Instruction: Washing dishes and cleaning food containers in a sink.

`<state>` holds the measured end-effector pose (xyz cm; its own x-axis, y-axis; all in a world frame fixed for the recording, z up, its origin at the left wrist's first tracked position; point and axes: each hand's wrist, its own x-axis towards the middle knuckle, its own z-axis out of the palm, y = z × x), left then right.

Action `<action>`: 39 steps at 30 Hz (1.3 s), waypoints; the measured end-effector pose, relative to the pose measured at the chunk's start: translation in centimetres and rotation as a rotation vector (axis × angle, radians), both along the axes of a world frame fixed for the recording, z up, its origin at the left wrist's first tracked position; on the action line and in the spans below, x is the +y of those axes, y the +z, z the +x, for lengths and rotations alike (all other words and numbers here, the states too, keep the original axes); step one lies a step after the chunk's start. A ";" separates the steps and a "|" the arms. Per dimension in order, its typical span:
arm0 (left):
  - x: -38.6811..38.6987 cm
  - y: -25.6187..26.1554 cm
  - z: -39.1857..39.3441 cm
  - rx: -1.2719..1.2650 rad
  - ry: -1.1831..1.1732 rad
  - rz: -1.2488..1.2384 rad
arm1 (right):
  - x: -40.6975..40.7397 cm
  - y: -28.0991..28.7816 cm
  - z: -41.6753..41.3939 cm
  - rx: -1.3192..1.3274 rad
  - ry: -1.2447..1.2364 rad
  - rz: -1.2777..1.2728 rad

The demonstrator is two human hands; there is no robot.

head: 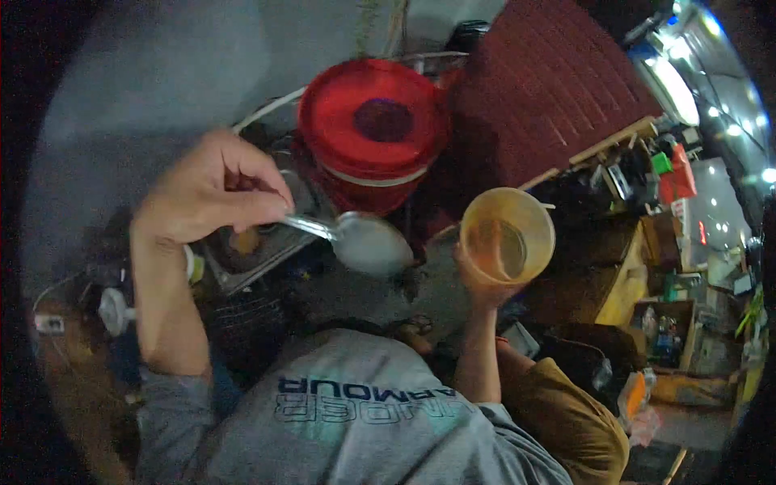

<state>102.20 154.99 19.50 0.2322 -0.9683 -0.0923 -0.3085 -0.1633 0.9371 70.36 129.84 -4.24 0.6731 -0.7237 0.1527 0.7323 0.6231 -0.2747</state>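
Observation:
My left hand (224, 194) pinches the handle of a metal spoon (373, 245), whose bowl points right towards the cup. The bowl looks whitish and blurred; whether it holds anything cannot be told. My right hand (485, 291) is wrapped around a translucent plastic cup (509, 233), tilted so that its open mouth faces me. The inside looks yellowish orange, and its contents are unclear. Spoon and cup are apart. Beyond the spoon stands a red bucket (376, 194) with a red lid (330, 115) that has a dark round patch on it.
A dark metal tray-like surface (267, 267) lies under my left hand. A dark red ridged panel (545, 91) leans behind the bucket. At the right are a wooden box with bottles (664, 327), other clutter and bright lamps. A white fan-like object (114, 312) is at the left.

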 end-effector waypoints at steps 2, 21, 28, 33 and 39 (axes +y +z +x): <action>3.5 -5.4 1.5 -0.029 0.442 0.139 | -0.2 -1.5 0.0 -0.016 0.000 0.074; 11.5 -56.5 8.1 0.943 0.382 0.221 | 5.1 -0.9 2.0 0.298 -0.333 0.105; -0.3 -57.9 6.4 0.797 0.824 0.189 | 9.3 0.7 -1.8 0.220 -0.163 0.122; 2.2 -57.7 8.3 0.668 0.850 0.246 | 12.9 -2.3 0.7 0.198 -0.063 0.200; 6.4 -53.9 10.7 -0.681 0.904 0.327 | 12.6 -1.3 0.7 0.310 -0.029 0.372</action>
